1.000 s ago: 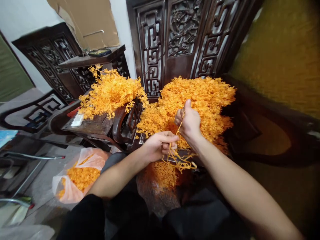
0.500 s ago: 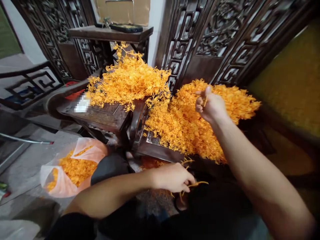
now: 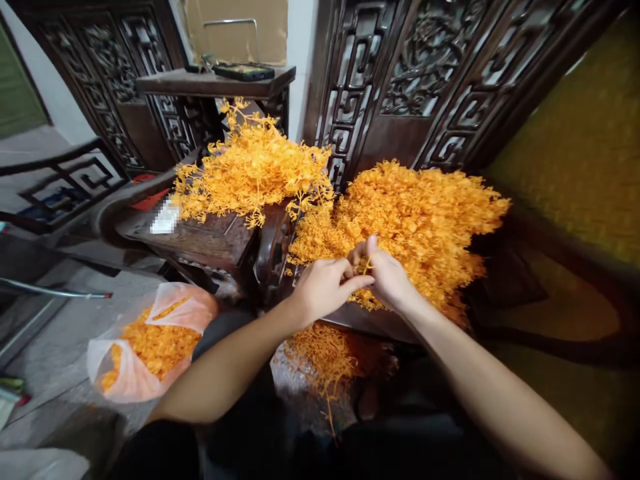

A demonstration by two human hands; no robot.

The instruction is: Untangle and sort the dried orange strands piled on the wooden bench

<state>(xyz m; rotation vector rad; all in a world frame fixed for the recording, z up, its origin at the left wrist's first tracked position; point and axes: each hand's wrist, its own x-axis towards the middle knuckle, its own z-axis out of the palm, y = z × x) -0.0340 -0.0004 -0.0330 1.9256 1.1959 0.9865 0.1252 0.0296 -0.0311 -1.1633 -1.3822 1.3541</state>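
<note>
My right hand (image 3: pixel 393 280) is closed around a small orange plastic sprig piece (image 3: pixel 368 265), its thumb pointing up. Against it, my left hand (image 3: pixel 323 290) has its thumb and fingers drawn together at the same piece; what lies between them is hidden. Just behind both hands, a big heap of orange branching sprigs (image 3: pixel 415 220) covers a dark wooden chair seat. A looser heap of longer orange sprigs (image 3: pixel 260 167) sits on the small wooden table to the left. Below my hands, thin orange stems (image 3: pixel 323 353) are piled near the floor.
An open whitish plastic bag (image 3: pixel 163 297) with orange pieces inside stands on the floor at left. A phone (image 3: pixel 245 71) lies on a raised wooden stand (image 3: pixel 170 85). Carved dark panels (image 3: pixel 410 140) line the back, and a chair armrest (image 3: pixel 113 213) curves at left.
My right hand has come down and left from above the heap, and my left hand has risen to meet it. The stem in my left hand is no longer visible there.
</note>
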